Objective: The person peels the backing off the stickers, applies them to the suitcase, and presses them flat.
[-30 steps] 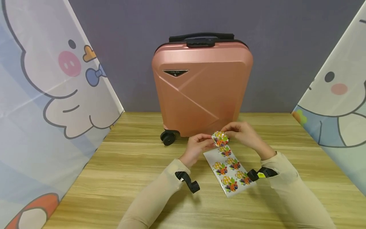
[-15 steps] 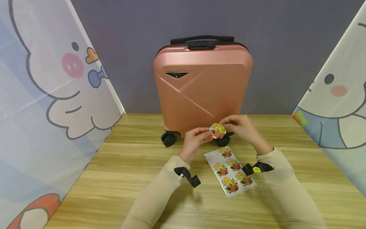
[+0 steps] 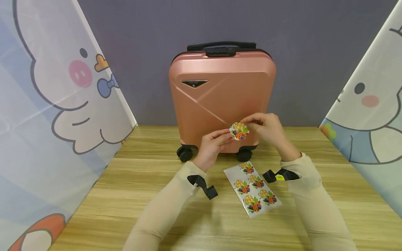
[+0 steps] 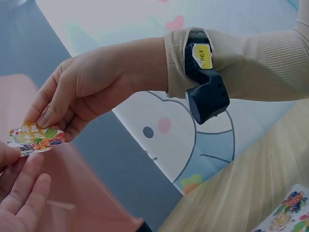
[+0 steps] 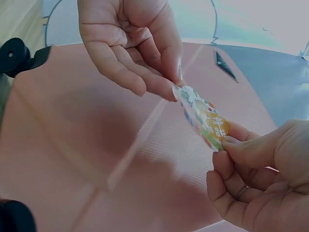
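A fruit-printed sticker [image 3: 239,131] is held up between both hands, in front of the lower part of a pink suitcase [image 3: 216,94]. My left hand [image 3: 211,146] pinches its left edge between thumb and fingers. At its upper right edge, my right hand [image 3: 267,129] pinches it too. The right wrist view shows the sticker [image 5: 203,118] nearly edge-on, apart from the suitcase shell. Below the hands, a white sticker sheet [image 3: 233,174] with several more fruit stickers lies on the wooden table.
The suitcase stands upright on black wheels [image 3: 185,153] with its black handle [image 3: 221,45] on top, close to a grey back wall [image 3: 141,62]. Cartoon-printed panels [image 3: 103,118] flank the table [image 3: 132,195] on both sides.
Both hands have lifted the sticker up and away from the sheet, toward the suitcase front. The sheet has stayed on the table.
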`<state>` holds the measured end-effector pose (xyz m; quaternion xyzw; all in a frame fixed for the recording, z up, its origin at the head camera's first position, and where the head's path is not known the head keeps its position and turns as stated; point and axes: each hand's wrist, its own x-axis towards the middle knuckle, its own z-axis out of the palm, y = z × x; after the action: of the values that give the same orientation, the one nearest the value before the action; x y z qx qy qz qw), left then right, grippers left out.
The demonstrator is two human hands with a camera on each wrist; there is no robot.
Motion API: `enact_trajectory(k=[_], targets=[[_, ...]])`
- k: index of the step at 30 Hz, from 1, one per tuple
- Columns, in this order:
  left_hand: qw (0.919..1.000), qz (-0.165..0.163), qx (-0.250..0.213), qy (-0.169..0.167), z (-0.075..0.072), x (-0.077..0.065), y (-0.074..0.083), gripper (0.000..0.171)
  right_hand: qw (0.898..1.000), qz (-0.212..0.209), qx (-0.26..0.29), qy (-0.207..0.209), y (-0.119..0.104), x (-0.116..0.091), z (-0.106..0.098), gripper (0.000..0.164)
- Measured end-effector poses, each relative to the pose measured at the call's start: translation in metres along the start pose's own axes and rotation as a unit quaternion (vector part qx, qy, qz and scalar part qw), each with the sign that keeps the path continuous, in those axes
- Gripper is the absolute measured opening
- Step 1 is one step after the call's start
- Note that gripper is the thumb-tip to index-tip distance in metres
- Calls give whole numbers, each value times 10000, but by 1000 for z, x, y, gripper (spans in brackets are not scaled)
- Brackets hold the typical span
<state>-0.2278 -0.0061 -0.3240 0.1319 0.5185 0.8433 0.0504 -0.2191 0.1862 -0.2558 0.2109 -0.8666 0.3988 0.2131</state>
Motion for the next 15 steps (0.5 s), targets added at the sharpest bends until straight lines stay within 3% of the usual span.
enact_trajectory(k=[8, 15], targets=[[9993, 120, -287, -203, 9, 3, 21, 32, 9997, -165, 82, 164, -15, 11, -15, 26], [9989, 246, -275, -286, 18, 10, 37, 37, 9985, -421, 238, 242, -26, 22, -28, 40]])
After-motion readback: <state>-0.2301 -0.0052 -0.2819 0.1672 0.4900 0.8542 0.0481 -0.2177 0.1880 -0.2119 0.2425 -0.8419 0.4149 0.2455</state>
